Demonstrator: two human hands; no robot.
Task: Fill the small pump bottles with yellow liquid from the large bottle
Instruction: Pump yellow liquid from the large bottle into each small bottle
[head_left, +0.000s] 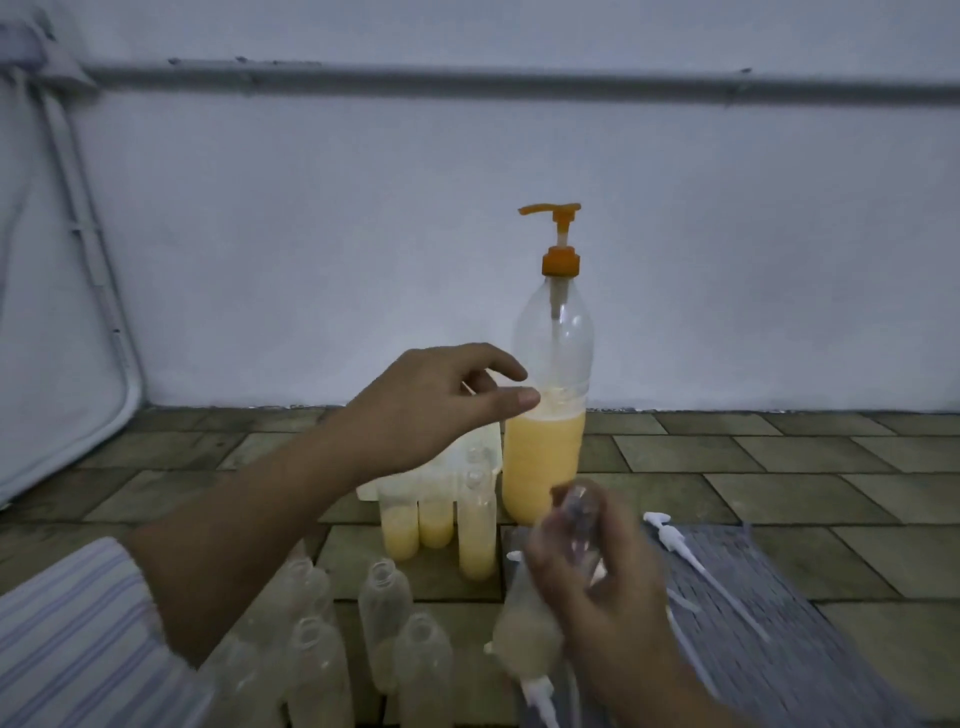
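**Empty bottle in hand, large bottle on the floor**

Your right hand (597, 582) gripped a clear small bottle (576, 525), blurred. Your left hand (431, 410) hovered with fingers spread, empty, just beside the large bottle (545, 415), which stood upright on the tiled floor (779, 467), about half full of yellow liquid.

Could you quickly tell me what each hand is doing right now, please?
Left hand: open, empty, fingers spread beside the large clear bottle of yellow liquid.
Right hand: closed on a small clear empty bottle.
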